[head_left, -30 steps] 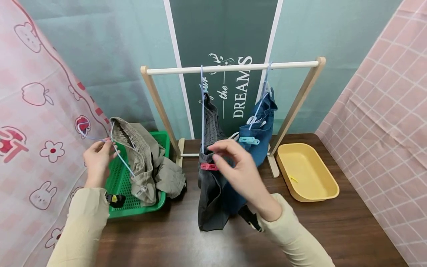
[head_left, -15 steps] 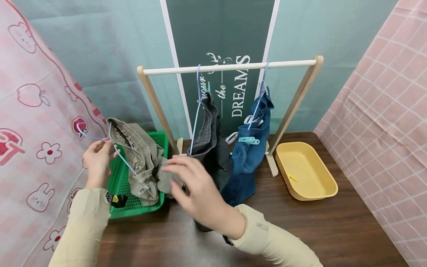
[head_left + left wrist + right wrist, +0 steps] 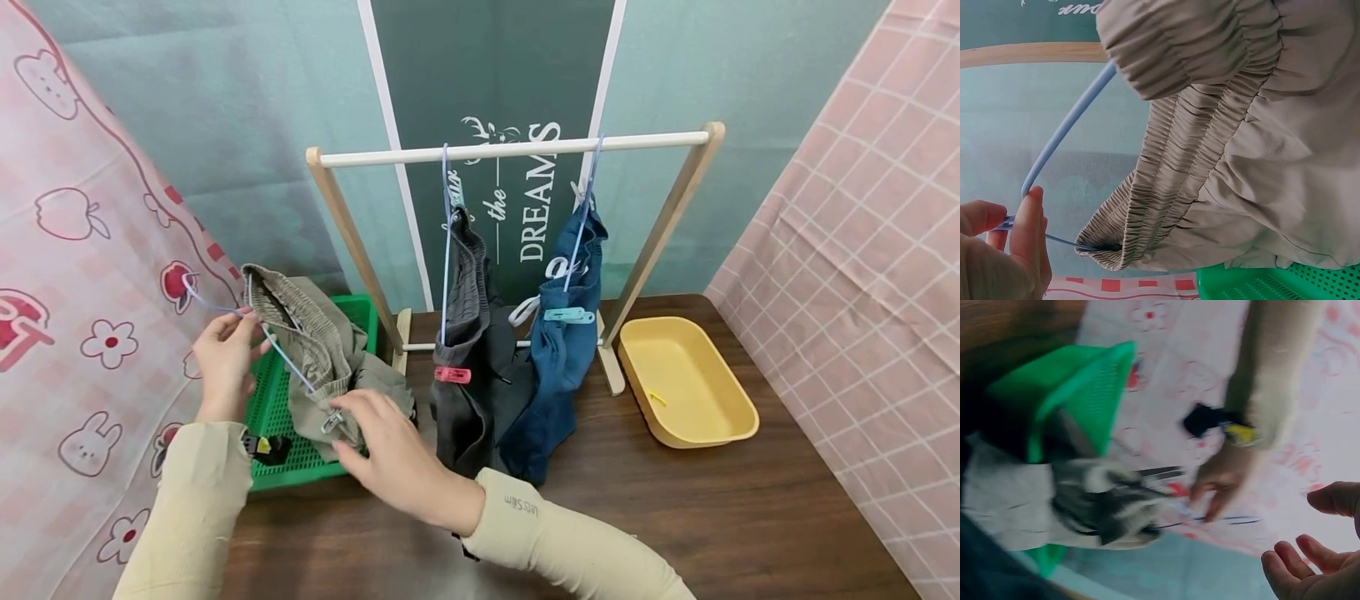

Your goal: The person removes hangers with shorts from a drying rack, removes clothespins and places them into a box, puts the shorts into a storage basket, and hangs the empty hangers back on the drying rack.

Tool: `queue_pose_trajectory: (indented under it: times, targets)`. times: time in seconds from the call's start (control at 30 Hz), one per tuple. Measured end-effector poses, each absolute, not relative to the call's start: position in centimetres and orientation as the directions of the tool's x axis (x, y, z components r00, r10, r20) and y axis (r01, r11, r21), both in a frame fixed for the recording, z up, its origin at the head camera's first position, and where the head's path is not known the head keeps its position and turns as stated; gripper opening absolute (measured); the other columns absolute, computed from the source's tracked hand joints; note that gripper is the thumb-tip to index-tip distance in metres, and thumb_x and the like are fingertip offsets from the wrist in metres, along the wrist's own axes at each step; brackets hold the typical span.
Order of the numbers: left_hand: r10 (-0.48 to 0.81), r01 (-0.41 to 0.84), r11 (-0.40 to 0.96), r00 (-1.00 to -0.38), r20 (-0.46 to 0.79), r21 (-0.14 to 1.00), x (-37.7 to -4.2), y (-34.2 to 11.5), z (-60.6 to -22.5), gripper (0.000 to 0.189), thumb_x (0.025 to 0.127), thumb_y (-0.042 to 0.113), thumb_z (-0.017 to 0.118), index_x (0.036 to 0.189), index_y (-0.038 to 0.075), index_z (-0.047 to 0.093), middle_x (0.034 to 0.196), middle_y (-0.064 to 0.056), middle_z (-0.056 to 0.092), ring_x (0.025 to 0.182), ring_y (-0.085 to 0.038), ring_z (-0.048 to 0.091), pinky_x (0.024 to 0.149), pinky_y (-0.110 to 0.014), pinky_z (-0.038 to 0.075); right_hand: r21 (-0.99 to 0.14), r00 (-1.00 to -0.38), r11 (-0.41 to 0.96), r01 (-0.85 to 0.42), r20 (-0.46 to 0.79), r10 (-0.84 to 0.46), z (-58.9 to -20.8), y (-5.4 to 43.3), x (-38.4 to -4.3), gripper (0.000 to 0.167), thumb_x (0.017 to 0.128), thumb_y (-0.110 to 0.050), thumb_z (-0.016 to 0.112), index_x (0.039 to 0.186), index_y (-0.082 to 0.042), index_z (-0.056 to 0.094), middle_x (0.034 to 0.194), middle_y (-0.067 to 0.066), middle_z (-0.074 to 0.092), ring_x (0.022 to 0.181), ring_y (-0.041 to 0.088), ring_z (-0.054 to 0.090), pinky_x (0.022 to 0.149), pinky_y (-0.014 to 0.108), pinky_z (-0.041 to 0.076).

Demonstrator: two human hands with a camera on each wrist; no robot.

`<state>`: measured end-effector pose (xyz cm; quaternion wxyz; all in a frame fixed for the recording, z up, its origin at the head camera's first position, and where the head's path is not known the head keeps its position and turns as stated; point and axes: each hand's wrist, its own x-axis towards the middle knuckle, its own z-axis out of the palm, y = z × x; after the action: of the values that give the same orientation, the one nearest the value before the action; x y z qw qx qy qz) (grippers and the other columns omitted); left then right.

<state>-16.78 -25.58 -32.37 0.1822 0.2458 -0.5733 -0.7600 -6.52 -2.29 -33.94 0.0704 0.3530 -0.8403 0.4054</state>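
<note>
My left hand (image 3: 227,358) pinches a pale blue clothes hanger (image 3: 291,364) just below its hook; in the left wrist view, fingertips and thumb close on the hanger (image 3: 1067,130). The hanger's arms reach into the gathered waistband of khaki trousers (image 3: 311,333), which hang over a green basket (image 3: 306,477). A greyish clothespin (image 3: 332,422) grips the waistband's near end. My right hand (image 3: 405,462) is beside that clothespin, thumb and fingers spread apart. In the right wrist view the right hand (image 3: 1322,565) shows nothing between its fingers.
A wooden rack with a white rail (image 3: 517,150) stands behind. On it hang dark grey trousers (image 3: 468,400) with a pink clothespin (image 3: 453,375) and blue trousers (image 3: 558,367) with a light blue one. To the right, a yellow tray (image 3: 693,383) contains a small yellow piece.
My right hand has moved left from the dark grey trousers to the near end of the khaki waistband. The left hand keeps its hold on the hanger, almost still.
</note>
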Motion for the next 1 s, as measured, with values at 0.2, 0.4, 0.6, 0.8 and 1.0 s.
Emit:
queue_pose_trajectory:
  times: [0.2, 0.4, 0.6, 0.8, 1.0]
  targets:
    - [-0.548, -0.005, -0.322, -0.815, -0.19, 0.947, -16.9, -25.4, -32.3, 0.008, 0.092, 0.007, 0.058, 0.087, 0.013, 0.06, 0.079, 0.007, 0.063, 0.062, -0.003, 0.063, 0.052, -0.018, 0.053, -0.659, -0.826, 0.521, -0.542, 0.303, -0.476, -36.9, -3.2, -8.7, 0.044, 0.092, -0.024, 0.064, 0.13, -0.007, 0.052, 0.126, 0.005, 0.057, 0.118, 0.016, 0.055, 0.1, 0.027, 0.045]
    - [-0.544, 0.005, -0.347, -0.816, -0.197, 0.938, -17.1, -25.0, -32.3, 0.006, 0.092, 0.005, 0.057, 0.088, 0.009, 0.056, 0.084, 0.006, 0.062, 0.062, -0.004, 0.063, 0.051, -0.019, 0.054, -0.692, -0.859, 0.537, -0.482, 0.255, -0.444, -39.2, -3.7, -10.2, 0.044, 0.09, -0.027, 0.067, 0.126, -0.006, 0.055, 0.125, 0.007, 0.058, 0.117, 0.019, 0.057, 0.098, 0.029, 0.046]
    - [-0.543, -0.005, -0.347, -0.814, -0.205, 0.938, -17.1, -24.8, -32.3, 0.005, 0.093, 0.006, 0.056, 0.092, 0.008, 0.051, 0.089, 0.006, 0.058, 0.063, -0.004, 0.063, 0.05, -0.018, 0.053, -0.67, -0.869, 0.572, -0.473, 0.25, -0.427, -40.3, -4.5, -10.8, 0.046, 0.086, -0.033, 0.07, 0.123, -0.009, 0.058, 0.12, 0.004, 0.062, 0.113, 0.017, 0.059, 0.096, 0.027, 0.047]
    - [-0.547, -0.022, -0.345, -0.807, -0.22, 0.939, -17.3, -24.7, -32.3, 0.006, 0.094, 0.007, 0.055, 0.095, 0.009, 0.05, 0.092, 0.005, 0.056, 0.063, -0.003, 0.061, 0.05, -0.018, 0.053, -0.654, -0.863, 0.574, -0.493, 0.286, -0.416, -40.7, -5.2, -10.7, 0.037, 0.086, -0.034, 0.07, 0.115, -0.013, 0.062, 0.108, 0.001, 0.069, 0.096, 0.011, 0.066, 0.079, 0.019, 0.05]
    - [-0.546, -0.025, -0.329, -0.811, -0.212, 0.944, -17.3, -24.7, -32.4, 0.008, 0.093, 0.008, 0.057, 0.095, 0.01, 0.05, 0.097, 0.004, 0.054, 0.065, -0.002, 0.06, 0.051, -0.018, 0.053, -0.605, -0.844, 0.588, -0.537, 0.371, -0.388, -40.9, -5.2, -10.3, 0.027, 0.087, -0.023, 0.067, 0.111, -0.011, 0.064, 0.09, 0.002, 0.072, 0.074, 0.011, 0.066, 0.063, 0.016, 0.048]
